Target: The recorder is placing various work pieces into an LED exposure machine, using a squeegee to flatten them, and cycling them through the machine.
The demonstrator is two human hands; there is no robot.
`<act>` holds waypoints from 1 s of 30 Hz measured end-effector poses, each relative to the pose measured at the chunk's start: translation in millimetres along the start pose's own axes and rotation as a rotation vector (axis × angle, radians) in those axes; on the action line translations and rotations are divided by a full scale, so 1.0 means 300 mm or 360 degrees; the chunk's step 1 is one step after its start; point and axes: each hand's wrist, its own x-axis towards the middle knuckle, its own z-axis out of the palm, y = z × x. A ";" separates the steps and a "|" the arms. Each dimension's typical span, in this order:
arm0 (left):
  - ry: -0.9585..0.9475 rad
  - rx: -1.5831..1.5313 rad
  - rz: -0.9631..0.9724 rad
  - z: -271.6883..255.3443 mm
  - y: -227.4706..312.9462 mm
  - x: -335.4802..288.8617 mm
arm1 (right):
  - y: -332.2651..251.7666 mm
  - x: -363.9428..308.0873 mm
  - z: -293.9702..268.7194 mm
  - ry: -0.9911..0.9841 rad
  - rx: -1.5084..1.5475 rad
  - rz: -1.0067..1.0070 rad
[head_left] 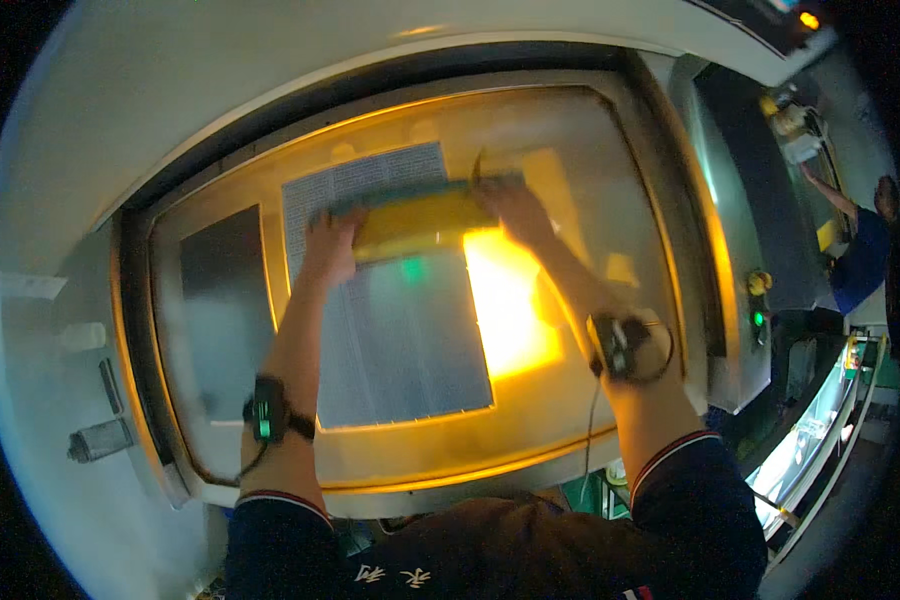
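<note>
Across the middle of a lit, framed glass bed lies a blue-grey sheet (pixel 400 340) with fine, dense markings. Over its far part I hold a wide yellow bar (pixel 425 222) with a dark greenish far edge; it looks like a roller or squeegee, but blur hides its exact kind. My left hand (pixel 332 243) is closed on the bar's left end. The right end is in the grip of my right hand (pixel 513 208), its fingers partly smeared. Whether the bar touches the sheet I cannot tell.
A dark grey panel (pixel 220 310) lies left of the sheet. Bright yellow light (pixel 510 310) glares at its right. A raised metal frame (pixel 670 240) rims the bed. Right of it are a green-lit button (pixel 759 319) and another person (pixel 865 245) at work.
</note>
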 end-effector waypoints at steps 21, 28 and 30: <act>-0.0657 -0.0109 -0.0238 0.045 0.781 -1.364 | 0.504 -1.613 -0.553 0.0040 -0.0009 0.2177; -0.0565 -0.0196 -0.0215 0.128 0.745 -1.361 | 0.558 -1.572 -0.560 -0.0073 0.0122 0.2257; -0.0570 -0.0219 -0.0212 0.125 0.756 -1.350 | 0.549 -1.590 -0.552 -0.0139 0.0092 0.2231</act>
